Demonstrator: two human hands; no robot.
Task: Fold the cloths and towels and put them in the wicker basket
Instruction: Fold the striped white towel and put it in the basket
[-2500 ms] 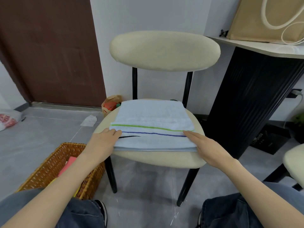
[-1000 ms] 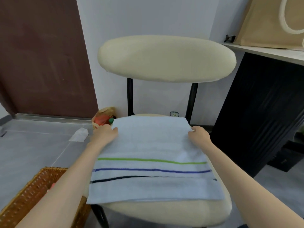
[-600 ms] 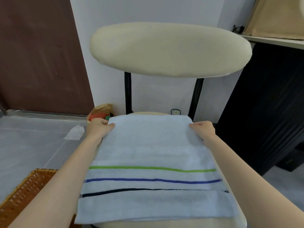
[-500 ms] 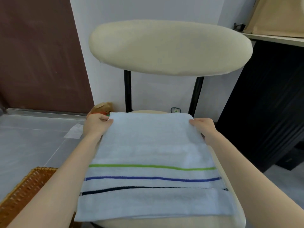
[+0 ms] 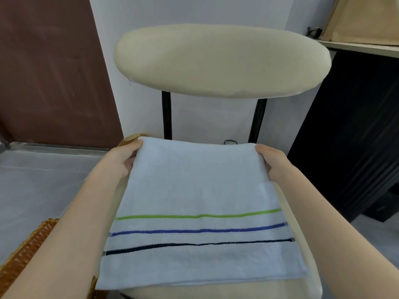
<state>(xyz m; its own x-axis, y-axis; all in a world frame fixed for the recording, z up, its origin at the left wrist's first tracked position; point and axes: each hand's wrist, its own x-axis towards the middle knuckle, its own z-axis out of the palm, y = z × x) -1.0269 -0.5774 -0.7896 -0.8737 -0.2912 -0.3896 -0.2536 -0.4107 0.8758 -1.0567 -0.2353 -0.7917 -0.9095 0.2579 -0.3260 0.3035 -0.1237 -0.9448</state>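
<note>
Both far corners of a pale striped towel are pinched, one by the left hand, one by the right hand. It lies on a chair seat, with the wicker basket low to the left. The fold will likely go best if both corners are drawn evenly to the near edge.

This looks like a room in a home. A cream padded chair stands before a white wall. Left of the chair are a brown door, grey floor tiles and a wicker basket. To its right, a black cabinet carries a canvas bag.
</note>
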